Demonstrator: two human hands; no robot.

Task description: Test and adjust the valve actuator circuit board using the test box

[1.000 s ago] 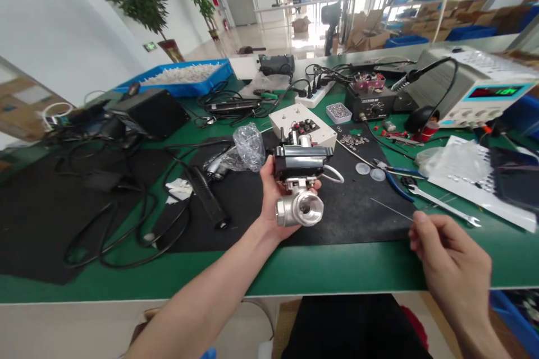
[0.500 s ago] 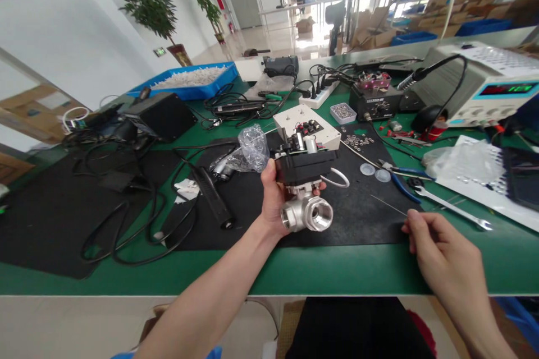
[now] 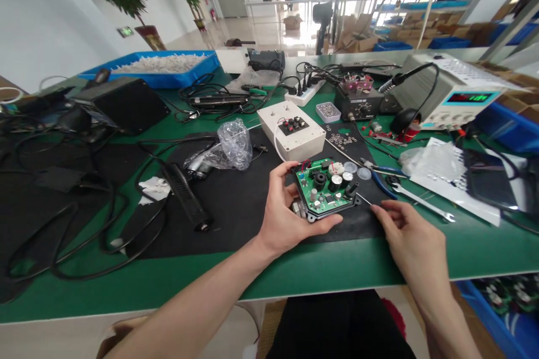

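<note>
My left hand (image 3: 280, 210) is wrapped round a motorized ball valve, its open black actuator housing tilted so the green circuit board (image 3: 326, 196) faces up toward me. Capacitors and black knobs stand on the board. Only a bit of the silvery valve body (image 3: 298, 209) shows beside my fingers; the rest is hidden beneath. Between thumb and fingertips, my right hand (image 3: 412, 241) pinches a thin metal rod (image 3: 364, 199). The rod's far end points at the right corner of the housing, near a black post; whether it touches, I cannot tell.
Behind the valve stands a white switch box (image 3: 290, 134). Pliers (image 3: 383, 182) and a wrench (image 3: 425, 203) lie to the right. A plastic-wrapped part (image 3: 233, 146) and a black cylindrical tool (image 3: 185, 196) with loose cables lie left. A power supply (image 3: 455, 92) stands back right.
My left hand has turned the valve so the circuit board faces up and the metal body swings underneath. My right hand has brought the rod leftward to the housing. The view has shifted right.
</note>
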